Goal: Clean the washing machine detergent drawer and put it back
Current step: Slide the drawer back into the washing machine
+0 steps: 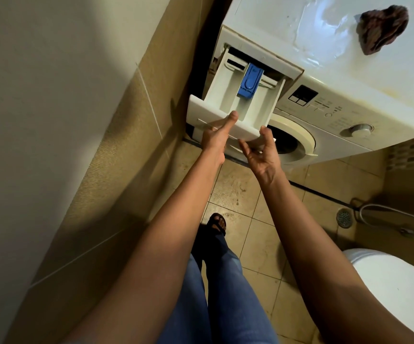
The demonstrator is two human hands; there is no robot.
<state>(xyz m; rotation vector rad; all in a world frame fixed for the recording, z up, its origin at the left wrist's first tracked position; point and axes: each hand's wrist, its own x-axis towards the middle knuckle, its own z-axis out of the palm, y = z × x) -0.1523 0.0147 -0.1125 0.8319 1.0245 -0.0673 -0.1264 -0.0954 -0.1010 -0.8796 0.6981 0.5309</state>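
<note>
Hands: left hand [215, 139] gripped the front of the detergent drawer [225, 95], thumb on its top edge, fingers hidden beneath. Right hand [260, 155] sat at the front's right corner, thumb touching it, fingers loosely curled; I could not tell whether it gripped.

The detergent drawer stood pulled well out of the washing machine [349, 70], at 12 o'clock from my hands, rear end in its slot.

Risk, as I judged it: with only one sure hold, it might jam if drawn crooked, or tip and drop onto the tiles. The blue insert [250, 80] might shake loose.

Count:
- two hands
- one drawer
- one blue insert
- three compartments, as far as I could see
- one cloth [384, 27] on the machine top at 2 o'clock
- one dial [361, 130] at 3
- one floor drain [344, 218] at 4
- one toilet [387, 289] at 5
</note>
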